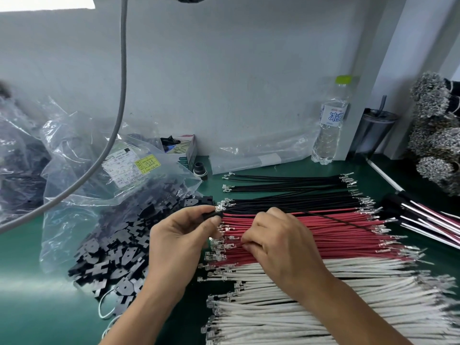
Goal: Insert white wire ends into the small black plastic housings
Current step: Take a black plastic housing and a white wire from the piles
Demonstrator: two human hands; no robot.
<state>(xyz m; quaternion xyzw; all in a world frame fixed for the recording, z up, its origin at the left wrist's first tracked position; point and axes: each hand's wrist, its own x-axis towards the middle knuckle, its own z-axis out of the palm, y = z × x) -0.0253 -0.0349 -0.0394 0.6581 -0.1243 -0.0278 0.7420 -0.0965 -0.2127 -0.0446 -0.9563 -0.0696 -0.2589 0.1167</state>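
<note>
White wires [323, 317] with metal terminals lie in a wide bundle at the lower right of the green mat. A heap of small black housings [117, 255] spills from a clear bag at the left. My left hand [179, 235] pinches a small black housing [211, 214] with a thin black wire [348, 223] running out of it to the right. My right hand [278, 240] rests on the red wires [353, 242], its fingertips curled down and pinching at one red wire near the terminal ends.
Black wires [293, 192] lie behind the red ones. Clear bags [74, 155] crowd the left, under a hanging grey cable [117, 115]. A water bottle [331, 125], a dark tumbler [373, 130] and terminal reels [438, 135] stand at the back right. Finished assemblies [428, 220] lie at right.
</note>
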